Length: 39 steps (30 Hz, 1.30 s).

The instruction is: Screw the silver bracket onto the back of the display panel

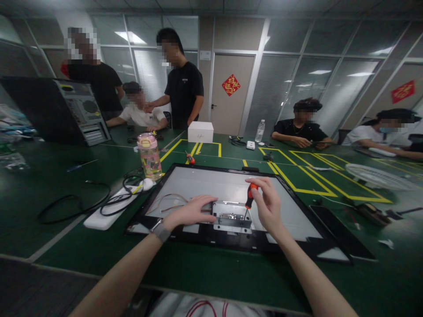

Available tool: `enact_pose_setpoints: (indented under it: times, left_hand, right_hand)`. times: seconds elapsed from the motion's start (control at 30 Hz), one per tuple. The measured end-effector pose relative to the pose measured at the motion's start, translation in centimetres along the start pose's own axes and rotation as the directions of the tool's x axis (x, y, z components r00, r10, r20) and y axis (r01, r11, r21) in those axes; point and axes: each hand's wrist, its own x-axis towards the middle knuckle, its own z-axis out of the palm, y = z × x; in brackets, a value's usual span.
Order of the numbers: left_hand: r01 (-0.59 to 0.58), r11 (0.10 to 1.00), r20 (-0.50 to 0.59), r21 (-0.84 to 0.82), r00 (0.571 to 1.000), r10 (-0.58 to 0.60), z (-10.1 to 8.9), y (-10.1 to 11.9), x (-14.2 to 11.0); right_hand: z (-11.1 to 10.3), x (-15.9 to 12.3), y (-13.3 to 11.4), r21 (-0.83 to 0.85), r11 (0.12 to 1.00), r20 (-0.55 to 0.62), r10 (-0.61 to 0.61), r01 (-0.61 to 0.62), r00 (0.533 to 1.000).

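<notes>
A flat monitor panel (291, 211) with a black frame lies face down on the green table (198, 268). A small metal bracket (231, 215) sits at its lower middle. My left hand (193, 210) lies flat beside the bracket's left edge, fingers stretched out and pressing on the panel; loose thin wires (168, 200) run to its left. My right hand (269, 204) is closed round a red-and-black screwdriver (250, 198), held upright with its tip down on the bracket's right side.
A pink-lidded bottle (150, 156), black cables (99, 202) on a white slab, a computer tower (62, 110), a white box (200, 131), a second screwdriver (190, 158) and a white fan grille (380, 176) stand around. Several people sit or stand at the far side.
</notes>
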Motion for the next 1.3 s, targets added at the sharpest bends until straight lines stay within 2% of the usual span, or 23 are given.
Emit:
enact_pose_setpoints:
  times: [0.1, 0.3, 0.47, 0.67, 0.87, 1.07, 1.3]
  left_hand:
    - [-0.006, 1.000, -0.003, -0.005, 1.000, 0.006, 0.06, -0.10, 0.02]
    - [-0.005, 1.000, -0.002, -0.010, 1.000, 0.005, 0.07, -0.12, 0.00]
    - [-0.004, 1.000, 0.003, -0.003, 1.000, 0.004, -0.01, -0.02, -0.01]
    - [-0.004, 1.000, 0.000, 0.004, 1.000, 0.004, 0.08, -0.02, 0.04]
    - [0.000, 1.000, 0.001, 0.000, 1.000, 0.000, 0.06, 0.01, 0.06]
    - [0.011, 1.000, 0.002, 0.004, 1.000, -0.011, 0.01, 0.13, 0.04]
    - [0.004, 1.000, 0.002, -0.001, 1.000, -0.004, -0.05, 0.13, 0.03]
  right_hand:
    - [0.00, -0.02, -0.08, 0.050, 0.999, 0.057, 0.009, -0.012, 0.998]
    - [0.06, 0.04, 0.10, -0.048, 0.999, -0.026, -0.014, 0.012, 1.000]
    - [-0.09, -0.03, 0.04, 0.061, 0.998, 0.070, 0.019, -0.023, 0.997]
    - [0.05, 0.10, -0.05, -0.078, 0.997, -0.021, -0.014, 0.012, 1.000]
    - [-0.07, -0.05, 0.12, 0.067, 0.998, 0.060, 0.002, -0.006, 0.998]
    - [0.11, 0.09, 0.04, -0.085, 0.996, -0.052, -0.030, 0.026, 0.998]
    - [0.04, 0.02, 0.01, 0.021, 1.000, 0.039, 0.000, -0.001, 0.999]
